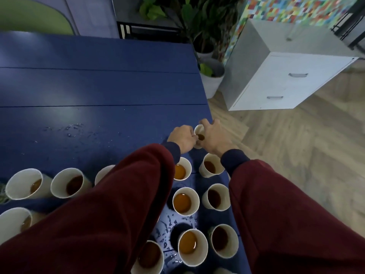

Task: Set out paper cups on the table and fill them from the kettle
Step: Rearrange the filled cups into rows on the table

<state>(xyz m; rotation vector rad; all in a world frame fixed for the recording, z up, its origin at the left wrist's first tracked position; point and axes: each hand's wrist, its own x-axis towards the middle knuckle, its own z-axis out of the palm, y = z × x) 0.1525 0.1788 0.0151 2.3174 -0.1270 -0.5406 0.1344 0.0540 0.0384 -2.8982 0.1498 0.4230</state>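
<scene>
A white paper cup with a little brown liquid stands near the right edge of the blue table. My left hand grips its left side and my right hand curls round its right side. Nearer to me stand several more paper cups with brown liquid, among them one just behind my left wrist, one under my right wrist and one in the middle. My sleeves hide part of the group. No kettle is in view.
Spilled drops lie on the table at left, and more drops between the near cups. Right of the table stand a potted plant and a white drawer cabinet on the wooden floor.
</scene>
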